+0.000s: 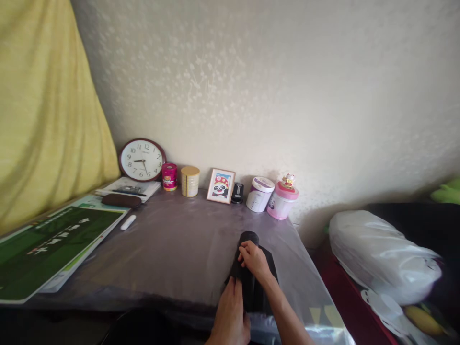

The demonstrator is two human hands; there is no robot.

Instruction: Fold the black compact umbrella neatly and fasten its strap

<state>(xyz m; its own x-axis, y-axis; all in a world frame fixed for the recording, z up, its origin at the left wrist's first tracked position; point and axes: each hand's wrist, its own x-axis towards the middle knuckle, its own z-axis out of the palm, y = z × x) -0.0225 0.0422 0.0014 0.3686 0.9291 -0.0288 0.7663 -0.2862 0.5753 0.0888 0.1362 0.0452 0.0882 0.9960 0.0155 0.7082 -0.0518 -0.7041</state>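
On the table near its front right lies a black, cloth-like bundle (247,237), with a rounded, rolled-looking far end and a flatter part spreading to the right. Its exact kind does not show. My right hand (254,261) rests on top of it with the fingers curled against the dark surface. Closer to me, my left hand (230,309) grips the bundle's near left side, thumb and fingers closed along it. Both hands cover part of it.
A grey-covered table (172,249) stands against the wall. Along its back are a clock (143,159), tins (190,182), a panda picture frame (221,186) and tubs (260,194). Green boards (53,244) lie left. A white plastic bag (381,258) sits beyond the right edge.
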